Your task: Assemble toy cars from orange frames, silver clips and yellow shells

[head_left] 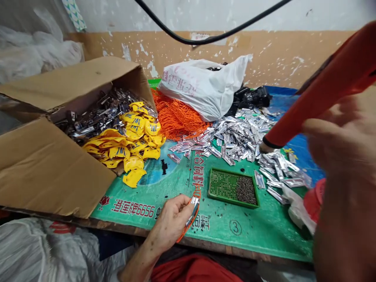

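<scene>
My left hand (173, 217) is closed, thumb and fingers pinching a thin orange-edged part (192, 215) with a silver piece at its top. It holds the part above the table's front edge. Raised at the right, my right hand (340, 137) is wrapped round an orange power screwdriver (311, 94) with a black collar. The tool slants down to the left over silver pieces (235, 135) spread on the table. Between the hands lies a green tray (210, 186), with small dark screws (246, 190) heaped at its right end. Motion blurs the right hand.
At the left, a cardboard box (53, 172) lies open with dark metal parts (100, 109) and yellow pieces (133, 137) spilling out. Orange thin frames (176, 121) are piled beside a white plastic bag (196, 88). A small black part (164, 167) lies on the green table cover (170, 203).
</scene>
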The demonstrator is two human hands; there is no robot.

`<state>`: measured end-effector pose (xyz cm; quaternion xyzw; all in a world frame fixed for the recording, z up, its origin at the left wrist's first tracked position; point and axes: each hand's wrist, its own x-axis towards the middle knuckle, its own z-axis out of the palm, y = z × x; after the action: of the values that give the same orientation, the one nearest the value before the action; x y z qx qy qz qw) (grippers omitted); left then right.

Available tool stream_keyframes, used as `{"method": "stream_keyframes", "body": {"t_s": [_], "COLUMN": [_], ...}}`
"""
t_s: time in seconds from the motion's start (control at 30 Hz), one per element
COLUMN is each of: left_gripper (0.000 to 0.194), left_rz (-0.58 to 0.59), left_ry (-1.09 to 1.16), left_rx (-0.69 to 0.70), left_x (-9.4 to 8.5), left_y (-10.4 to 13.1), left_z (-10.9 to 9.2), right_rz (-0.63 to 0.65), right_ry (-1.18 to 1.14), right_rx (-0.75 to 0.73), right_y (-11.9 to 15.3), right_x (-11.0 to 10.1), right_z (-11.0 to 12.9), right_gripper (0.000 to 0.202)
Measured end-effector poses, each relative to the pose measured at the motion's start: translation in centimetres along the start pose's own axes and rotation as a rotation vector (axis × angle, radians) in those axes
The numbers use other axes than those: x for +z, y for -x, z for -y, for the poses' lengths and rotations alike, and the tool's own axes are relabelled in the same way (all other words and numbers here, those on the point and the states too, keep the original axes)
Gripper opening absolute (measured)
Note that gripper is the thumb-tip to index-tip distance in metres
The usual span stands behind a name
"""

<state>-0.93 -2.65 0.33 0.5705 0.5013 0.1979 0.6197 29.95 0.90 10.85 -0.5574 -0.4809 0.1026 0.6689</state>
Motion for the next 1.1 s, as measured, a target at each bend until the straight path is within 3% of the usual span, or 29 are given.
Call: {"method": "stream_keyframes", "body": {"t_s": [0.03,0.13,0.27,0.33,0.4,0.47,0.57,0.73,1.1], "left_gripper": [0.031,0.03,0.033,0.036,0.038,0.038,0.033,0.027,0.029], "left_rz": [-0.006,-0.027,-0.019,-0.003,0.023,0.043,0.043,0.023,0.038], "left_ry": [0.007,0.04,0.085,0.1,0.106,0.101,0.07,0.03,0.055], "left_rx": [-0.006,-0.026,-0.091,-0.158,-0.198,-0.196,-0.164,-0.166,-0.143], "left_x": [0.2,0.6,0.9,0.9,1.0,1.0,1.1,1.3,1.8], "left_y": [-0.2,-0.5,-0.9,-1.1,-1.3,-1.3,-1.1,-0.7,-1.1], "left_z": [0.2,0.6,0.8,0.7,0.6,0.5,0.0,-0.3,0.3], "right_rz": [0.078,0.132,0.255,0.227,0.152,0.08,0.033,0.005,-0.016], "right_ry": [-0.068,-0.248,-0.328,-0.258,-0.177,-0.133,-0.122,-0.119,-0.137], "right_rx": [0.094,0.217,0.298,0.267,0.233,0.215,0.222,0.292,0.288], "right_y": [-0.6,-0.7,1.1,2.6,4.3,5.9,7.4,8.2,8.7], "right_x": [1.1,3.6,5.0,5.2,5.3,5.3,5.2,5.1,5.4], "right_z": [0.3,1.0,0.7,0.1,-0.6,-1.2,-1.8,-2.1,-2.8], "right_gripper": [0.04,0.033,0.049,0.046,0.029,0.018,0.017,0.019,0.017]}}
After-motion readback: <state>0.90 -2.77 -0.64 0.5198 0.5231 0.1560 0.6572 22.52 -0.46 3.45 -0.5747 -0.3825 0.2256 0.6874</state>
